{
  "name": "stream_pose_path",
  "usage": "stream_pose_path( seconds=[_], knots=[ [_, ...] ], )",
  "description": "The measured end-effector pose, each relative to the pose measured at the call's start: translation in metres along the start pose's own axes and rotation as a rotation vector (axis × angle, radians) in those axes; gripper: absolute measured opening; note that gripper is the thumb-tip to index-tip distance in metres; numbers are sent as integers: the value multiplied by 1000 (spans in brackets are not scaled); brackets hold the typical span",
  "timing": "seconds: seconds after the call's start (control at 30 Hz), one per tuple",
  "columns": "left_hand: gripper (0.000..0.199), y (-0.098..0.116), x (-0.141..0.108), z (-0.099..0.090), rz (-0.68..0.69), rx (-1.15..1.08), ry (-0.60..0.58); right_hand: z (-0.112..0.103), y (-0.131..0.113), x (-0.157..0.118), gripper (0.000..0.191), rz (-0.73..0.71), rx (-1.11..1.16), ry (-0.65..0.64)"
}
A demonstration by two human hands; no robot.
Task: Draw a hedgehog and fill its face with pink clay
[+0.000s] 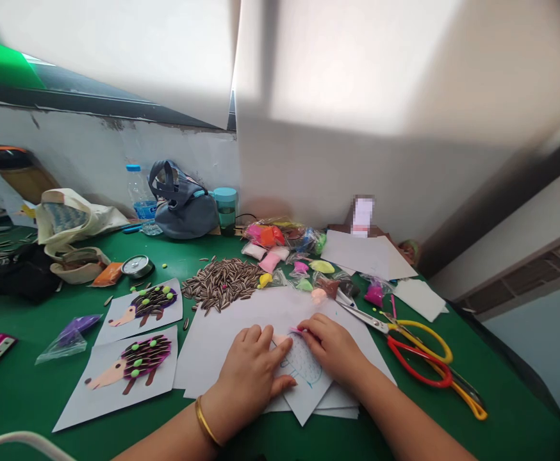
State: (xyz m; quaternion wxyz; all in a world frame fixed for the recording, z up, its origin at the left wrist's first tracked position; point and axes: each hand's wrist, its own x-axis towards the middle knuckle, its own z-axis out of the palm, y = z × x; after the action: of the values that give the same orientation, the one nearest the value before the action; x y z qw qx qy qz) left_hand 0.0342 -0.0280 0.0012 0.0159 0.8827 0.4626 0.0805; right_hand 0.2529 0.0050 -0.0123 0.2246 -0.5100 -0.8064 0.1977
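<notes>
A small sheet with a blue hedgehog drawing lies on top of larger white paper. My left hand rests on the sheet's left part, fingers apart and thumb stretched out, covering some of the drawing. Peach clay shows just beyond its fingertips. With fingertips pressed together, my right hand holds a small strip of pink clay against the drawing's top edge. Two finished hedgehog pictures lie to the left, the nearer picture and the farther picture, with dark seed spines and green clay dots.
Sunflower seeds are heaped behind the paper. Bags of coloured clay lie farther back. Scissors with red and yellow handles lie right of my right arm. A bag of purple clay sits at left; a blue bag stands by the wall.
</notes>
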Motion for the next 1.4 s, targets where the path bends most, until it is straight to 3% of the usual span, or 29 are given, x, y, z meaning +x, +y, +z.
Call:
stream_pose_path(
  seconds=[0.13,0.37,0.87,1.4],
  knots=[
    [70,-4,-1,1,-15,-29,10,-1,-1,-1,19,9,16,5],
    [61,-7,-2,-1,10,-48,-14,3,1,0,21,-16,44,19],
    [63,-6,-3,-1,8,-36,-31,12,11,8,20,-126,-84,65],
    [63,-6,-3,0,8,-34,-17,13,13,9,22,-143,-97,65]
  ],
)
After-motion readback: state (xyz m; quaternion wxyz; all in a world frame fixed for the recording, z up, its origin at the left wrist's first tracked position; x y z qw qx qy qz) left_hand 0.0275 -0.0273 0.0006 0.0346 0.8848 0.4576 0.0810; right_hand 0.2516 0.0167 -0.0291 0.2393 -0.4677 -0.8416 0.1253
